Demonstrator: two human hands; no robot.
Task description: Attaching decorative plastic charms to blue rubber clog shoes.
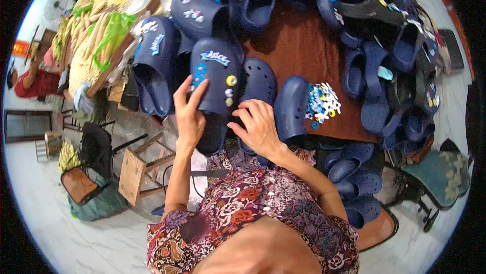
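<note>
A navy clog (216, 79) lies at the table's near edge, its toe pointing away from me. On its upper are a blue-and-white banner-shaped charm, blue flower charms and several small round and pale ones. My left hand (190, 114) grips the clog's left side, two fingers reaching up beside the blue flowers; its thumb is hidden. By the clog's right side is my right hand (258, 124), fingers bent and apart, thumb separate, with nothing visible in it. Beyond it stand a plain clog with holes (259, 79) and another plain clog (292, 107). A pile of loose charms (323, 103) lies to their right.
A brown cloth (293, 41) covers the table. Decorated navy clogs (202, 13) crowd its far left, and more clogs (374, 76) are heaped on the right. A wooden stool (134, 172) and a dark chair (96, 147) stand at left. Another person (33, 84) is at far left.
</note>
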